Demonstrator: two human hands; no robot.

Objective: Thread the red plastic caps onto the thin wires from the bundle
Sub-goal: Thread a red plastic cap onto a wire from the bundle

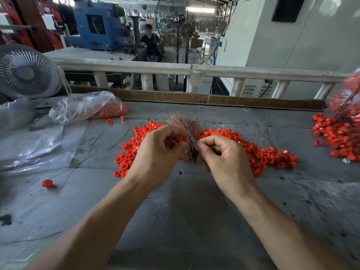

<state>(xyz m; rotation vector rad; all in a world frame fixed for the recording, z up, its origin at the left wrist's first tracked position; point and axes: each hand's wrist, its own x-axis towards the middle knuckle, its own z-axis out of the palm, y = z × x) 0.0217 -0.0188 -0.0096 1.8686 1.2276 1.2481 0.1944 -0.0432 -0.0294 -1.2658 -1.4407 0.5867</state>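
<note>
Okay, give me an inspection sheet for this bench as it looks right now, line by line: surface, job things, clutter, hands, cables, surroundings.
Surface: grey worktable, scuffed and stained.
Job's things: copper wire bundle upright between the hands; loose red caps heaped around it; second cap pile at far right.
Clutter: plastic bag of caps at left; stray cap near left edge; loose wires on the table.
Hands: left hand holds the bundle and some caps; right hand pinches at the wires.
Cables: nothing seen on the table.
Surroundings: small fan at left, railing, blue machine, seated person behind.
</note>
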